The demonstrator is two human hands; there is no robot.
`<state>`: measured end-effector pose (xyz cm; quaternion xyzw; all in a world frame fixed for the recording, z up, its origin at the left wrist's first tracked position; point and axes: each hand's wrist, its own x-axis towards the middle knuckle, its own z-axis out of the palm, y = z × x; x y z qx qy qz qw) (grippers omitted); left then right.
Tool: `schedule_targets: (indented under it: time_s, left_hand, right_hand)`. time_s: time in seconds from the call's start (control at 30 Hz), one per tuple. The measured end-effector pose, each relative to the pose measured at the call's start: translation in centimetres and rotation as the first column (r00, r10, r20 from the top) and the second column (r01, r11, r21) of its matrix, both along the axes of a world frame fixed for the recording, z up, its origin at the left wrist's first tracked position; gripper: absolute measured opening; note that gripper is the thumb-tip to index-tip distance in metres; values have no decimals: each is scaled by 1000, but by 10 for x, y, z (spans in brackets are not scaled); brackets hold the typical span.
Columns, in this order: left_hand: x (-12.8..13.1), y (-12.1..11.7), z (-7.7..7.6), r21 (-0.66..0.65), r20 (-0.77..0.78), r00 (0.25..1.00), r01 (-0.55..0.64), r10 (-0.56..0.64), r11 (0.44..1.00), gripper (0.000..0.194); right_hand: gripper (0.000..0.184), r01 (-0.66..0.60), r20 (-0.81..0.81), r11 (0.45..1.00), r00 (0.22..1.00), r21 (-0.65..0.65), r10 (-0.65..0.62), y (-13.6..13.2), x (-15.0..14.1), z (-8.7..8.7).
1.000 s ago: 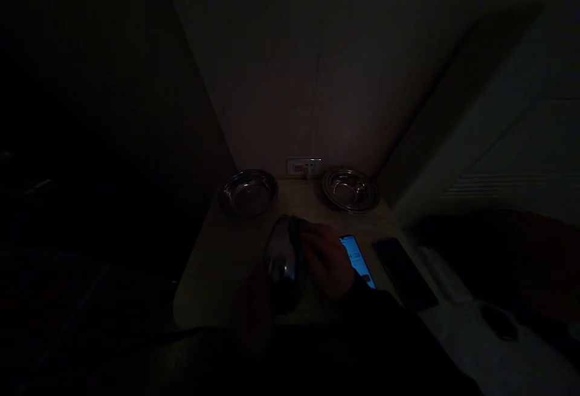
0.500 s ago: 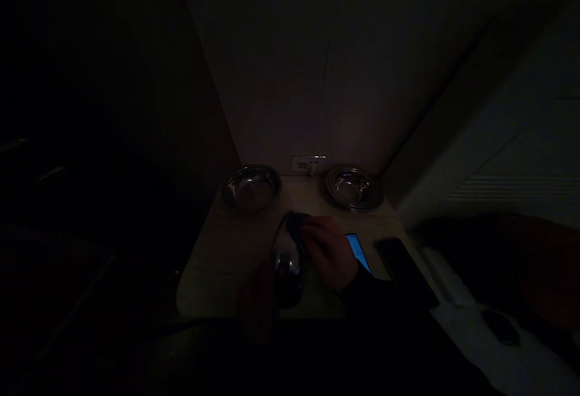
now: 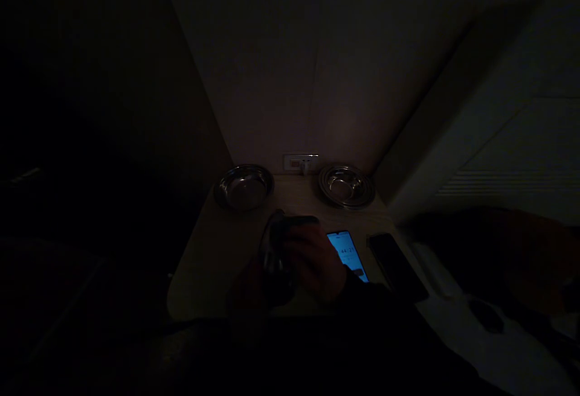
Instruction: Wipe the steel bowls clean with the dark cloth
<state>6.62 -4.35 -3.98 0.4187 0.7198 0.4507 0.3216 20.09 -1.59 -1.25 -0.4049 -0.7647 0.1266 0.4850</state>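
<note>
Very dark here, so detail is limited. Metal dish (image 3: 273, 263) is at the near middle of the table (image 3: 203, 269), between my two hands, tilted up on its side rather than lying flat. Can't tell whether its lower edge touches the tabletop.

My right hand (image 3: 315, 263) is on the right side of the dish, fingers bent and closed on a dark cloth (image 3: 296, 221), cloth against the dish's far right part. Dark sleeve (image 3: 376, 308) runs from that wrist to the near right.

My left hand (image 3: 247, 296) is at the near left side of the dish, close against its edge. Mostly lost in shadow; can't tell if those fingers are gripping or just resting there.

Far left on the table: a wide metal bowl (image 3: 244, 192), upright, inside facing up. Far right: a stack of metal plates (image 3: 347, 187), also face up, well apart from the bowl. Wall socket (image 3: 294, 163) sits behind, between the two, with a pale plug (image 3: 305, 168) in its right part.

Lit phone (image 3: 348, 257) lies just right of my right hand, screen up, blue, digits showing. Dark phone-like slab (image 3: 399, 268) lies right of that, near the table's right edge. Beyond it, a small dark object (image 3: 486, 316) on a white surface (image 3: 471, 354); too dim to identify.
</note>
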Motion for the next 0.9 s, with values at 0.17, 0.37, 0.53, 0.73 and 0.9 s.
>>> schedule_targets:
  time_s: [0.17, 0.37, 0.53, 0.73, 0.9]
  left_hand:
    - [-8, 2, -1, 69, -92, 996, 8, -1, 998, 31]
    - [-11, 1, 0, 26, -42, 999, 13, -12, 1000, 36]
    - [-8, -4, -5, 23, -93, 995, -40, 42, 999, 31]
    - [0, -12, -9, -35, -44, 999, 23, -24, 999, 42]
    - [-1, -14, -5, -30, -63, 997, 38, -40, 999, 30]
  right_hand:
    - [22, 11, -38, 1000, 999, 0, -11, 0, -1, -6]
    - [19, 97, -209, 979, 969, -180, -135, 27, 7, -23]
    - [16, 80, -372, 946, 906, -315, -201, 28, 15, -33]
    - [18, 130, -317, 954, 924, -270, -215, 5, 12, -26]
    - [28, 154, -175, 981, 969, -117, -173, -21, 2, -18]
